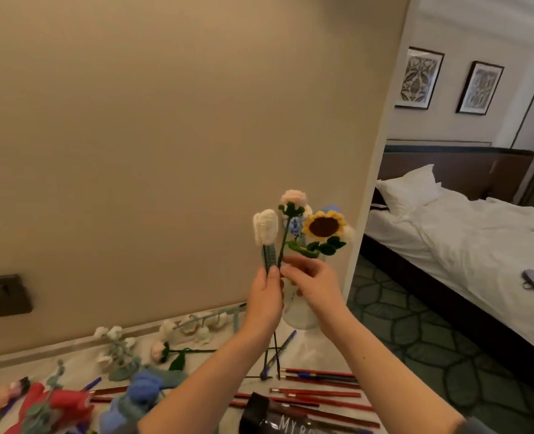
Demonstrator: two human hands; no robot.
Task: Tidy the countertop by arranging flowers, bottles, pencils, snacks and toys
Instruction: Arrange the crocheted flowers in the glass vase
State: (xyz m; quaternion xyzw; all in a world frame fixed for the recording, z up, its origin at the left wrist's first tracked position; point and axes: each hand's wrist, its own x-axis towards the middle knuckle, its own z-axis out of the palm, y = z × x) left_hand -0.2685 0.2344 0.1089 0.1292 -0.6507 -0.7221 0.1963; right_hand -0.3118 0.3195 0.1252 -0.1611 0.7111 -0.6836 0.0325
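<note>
The left grip (265, 296) was clamped round two thin stems, held upright well above the table (309, 349). A white tulip (265, 227) stood straight above it, and a pink rose (294, 198) rose higher, just to its right. Both stems ran on below the grip, down toward the table.

The right grip (317, 286) sat just beside the left, fingers curled with their tips at the rose's green stem. Whether they pinched it could not be told.

Behind both grips stood a pale vase (300, 314). It held a sunflower (323, 227), which stood above the right grip.

Below the grips, red pencils (322, 394) lay scattered on the table. To the lower left of the left grip lay more crochet flowers (159, 350).
</note>
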